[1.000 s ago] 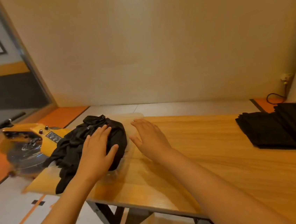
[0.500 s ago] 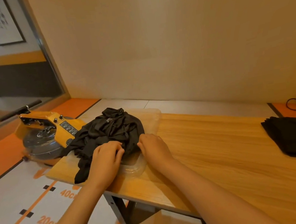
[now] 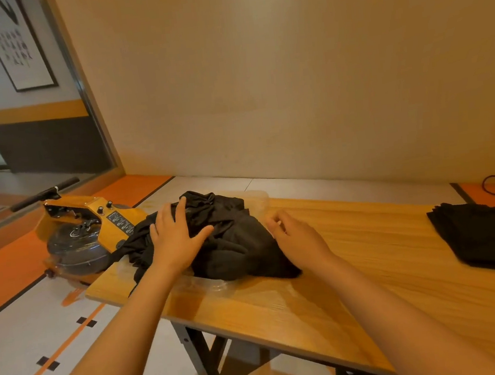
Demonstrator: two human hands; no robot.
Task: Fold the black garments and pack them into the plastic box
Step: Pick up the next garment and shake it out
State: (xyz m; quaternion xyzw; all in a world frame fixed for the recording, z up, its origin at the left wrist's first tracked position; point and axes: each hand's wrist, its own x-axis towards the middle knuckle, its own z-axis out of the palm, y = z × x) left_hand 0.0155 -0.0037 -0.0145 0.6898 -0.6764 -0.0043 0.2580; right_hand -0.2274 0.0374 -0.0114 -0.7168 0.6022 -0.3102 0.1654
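Left hand (image 3: 175, 235) pressing flat, fingers spread, on black garments (image 3: 230, 241) heaped in plastic box (image 3: 258, 200); right hand (image 3: 299, 238) hovering loosely curled w/ nothing grasped, just right.

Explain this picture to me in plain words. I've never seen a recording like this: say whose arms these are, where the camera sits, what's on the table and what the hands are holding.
There is no machine at work here. The camera is worn on a person's head and looks forward and down, so the two bare arms reaching in from the bottom are that person's own.

On the wooden table sits a clear plastic box, heaped with crumpled black garments that spill over its edges. The left hand lies flat and open on the heap, pressing it down. The right hand is at the heap's right side with curled fingers; whether it pinches any cloth is hard to tell.

A second stack of black clothes waits at the table's right end. The yellow machine stands on the floor beyond the table's left end, untouched.
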